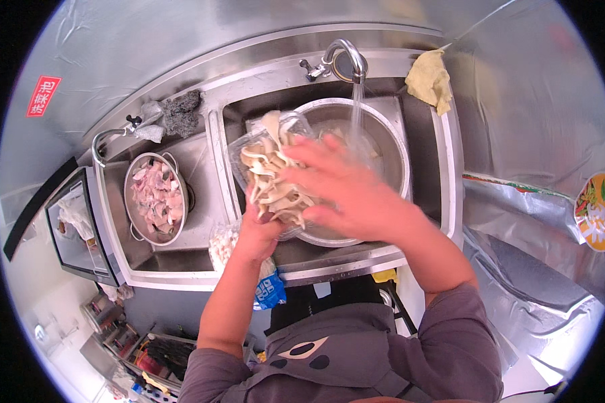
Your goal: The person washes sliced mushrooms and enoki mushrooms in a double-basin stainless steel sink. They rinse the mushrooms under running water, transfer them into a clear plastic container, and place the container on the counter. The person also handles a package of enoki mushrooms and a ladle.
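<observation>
My left hand holds a clear plastic pack of oyster mushrooms from below, tilted over the left part of a large metal basin. Over the pack's right side, blurred, my right hand is spread, its fingertips at the mushrooms; whether it grips any I cannot tell. Water runs from a chrome faucet into the basin, where some pale pieces lie in water. A bag of small white mushrooms with a blue printed part rests at the sink's front edge, beneath my left forearm.
In the left sink bowl stands a metal colander of raw, pinkish meat or fish pieces. A second faucet and steel scouring pads sit behind it. A yellow cloth hangs at the back right corner. The sink divider runs between the bowls.
</observation>
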The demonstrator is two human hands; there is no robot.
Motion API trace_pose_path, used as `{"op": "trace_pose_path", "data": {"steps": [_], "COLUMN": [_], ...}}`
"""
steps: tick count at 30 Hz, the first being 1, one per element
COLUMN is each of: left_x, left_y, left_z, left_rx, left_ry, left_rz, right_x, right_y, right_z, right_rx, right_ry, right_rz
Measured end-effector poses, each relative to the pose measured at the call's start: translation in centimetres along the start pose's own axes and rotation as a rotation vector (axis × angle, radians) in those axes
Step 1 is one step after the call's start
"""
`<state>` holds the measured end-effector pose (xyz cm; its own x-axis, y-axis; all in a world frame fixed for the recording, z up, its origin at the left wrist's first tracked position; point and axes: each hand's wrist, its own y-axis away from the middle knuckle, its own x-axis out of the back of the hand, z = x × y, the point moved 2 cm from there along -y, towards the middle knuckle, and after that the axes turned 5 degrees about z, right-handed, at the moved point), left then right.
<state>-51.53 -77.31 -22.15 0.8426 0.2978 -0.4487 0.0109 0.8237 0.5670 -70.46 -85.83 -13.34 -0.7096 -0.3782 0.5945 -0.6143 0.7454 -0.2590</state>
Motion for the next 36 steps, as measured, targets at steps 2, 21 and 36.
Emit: {"op": "trace_pose_path", "data": {"steps": [2, 21, 36], "left_x": [1.1, 9.5, 7.1], "left_y": [0.0, 1.7, 2.5], "left_z": [0.6, 3.1, 4.3], "left_rx": [-0.027, -0.097, -0.123], "left_ry": [0.016, 0.048, 0.138], "left_rz": [0.018, 0.089, 0.111], "right_x": [2.7, -18.3, -25.7], "right_y": [0.8, 5.7, 9.0], "right_z": [1.8, 22.3, 17.0], "right_rx": [-0.034, -0.587, -0.833], "right_ry": [0.030, 0.199, -0.790], "right_rz": [0.113, -0.279, -0.207]}}
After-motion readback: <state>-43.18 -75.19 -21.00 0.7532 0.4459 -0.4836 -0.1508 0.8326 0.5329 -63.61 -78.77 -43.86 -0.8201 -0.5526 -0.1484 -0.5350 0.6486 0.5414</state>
